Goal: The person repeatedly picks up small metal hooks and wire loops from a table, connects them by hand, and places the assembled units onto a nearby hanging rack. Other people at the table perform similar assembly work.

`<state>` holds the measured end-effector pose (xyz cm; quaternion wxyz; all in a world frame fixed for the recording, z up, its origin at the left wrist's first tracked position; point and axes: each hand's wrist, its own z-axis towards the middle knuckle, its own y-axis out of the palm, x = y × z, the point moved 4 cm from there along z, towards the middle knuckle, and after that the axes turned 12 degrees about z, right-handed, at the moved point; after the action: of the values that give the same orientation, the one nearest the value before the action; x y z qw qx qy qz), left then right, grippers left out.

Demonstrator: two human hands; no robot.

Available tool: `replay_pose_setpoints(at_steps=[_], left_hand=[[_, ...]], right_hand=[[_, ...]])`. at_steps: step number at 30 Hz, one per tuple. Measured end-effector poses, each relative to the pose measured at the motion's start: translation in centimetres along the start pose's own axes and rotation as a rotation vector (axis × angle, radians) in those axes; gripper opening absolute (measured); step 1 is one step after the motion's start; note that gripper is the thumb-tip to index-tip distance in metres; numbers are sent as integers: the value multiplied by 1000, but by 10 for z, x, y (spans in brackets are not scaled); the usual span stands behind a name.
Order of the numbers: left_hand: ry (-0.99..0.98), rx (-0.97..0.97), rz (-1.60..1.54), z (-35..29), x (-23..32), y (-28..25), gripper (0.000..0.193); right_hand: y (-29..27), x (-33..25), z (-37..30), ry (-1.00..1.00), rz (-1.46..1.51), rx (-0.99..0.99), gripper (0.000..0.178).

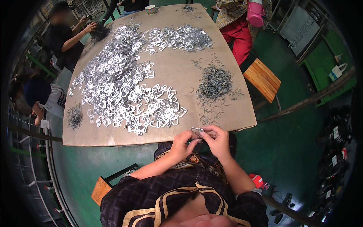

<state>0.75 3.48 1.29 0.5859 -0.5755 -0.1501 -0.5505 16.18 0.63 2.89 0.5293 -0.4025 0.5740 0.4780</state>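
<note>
At the table's near edge, my left hand (182, 145) and my right hand (217, 140) meet with fingers pinched. Between them is a small silver metal clip (196, 130), partly covered by my fingertips; whether a wire piece is also there I cannot make out. A big heap of shiny flat metal clips (113, 68) spreads over the left and middle of the table, its near end (159, 108) lying just beyond my left hand. Beyond my right hand lies a pile of thin dark bent wire pieces (214, 82), with loose ones trailing towards me.
The brown-topped table (177, 72) carries another small wire pile (75, 116) and a cup (150, 9). A co-worker (62, 38) handles wire pieces at the far left; others stand or sit around. Wooden stools (262, 79) flank the table, and a red item (257, 181) is by my right elbow.
</note>
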Motion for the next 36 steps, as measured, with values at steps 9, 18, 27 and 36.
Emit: replay_pose_setpoints(at_steps=[9,18,27,36], left_hand=[[249,-297,91,37,8,-26,11],[29,63,498,152,-77,6,12],[53,-29,662,169,-92,28,7],[135,-139,962,152,-84,21,11]], right_hand=[[-6,-22,-17,-253,-203,114,12],[-9,-38,-25,-343,-264,104,12],[-14,-34,-33,-303,-237,73,11],[-11,-24,-30,-310,-235,17,13]])
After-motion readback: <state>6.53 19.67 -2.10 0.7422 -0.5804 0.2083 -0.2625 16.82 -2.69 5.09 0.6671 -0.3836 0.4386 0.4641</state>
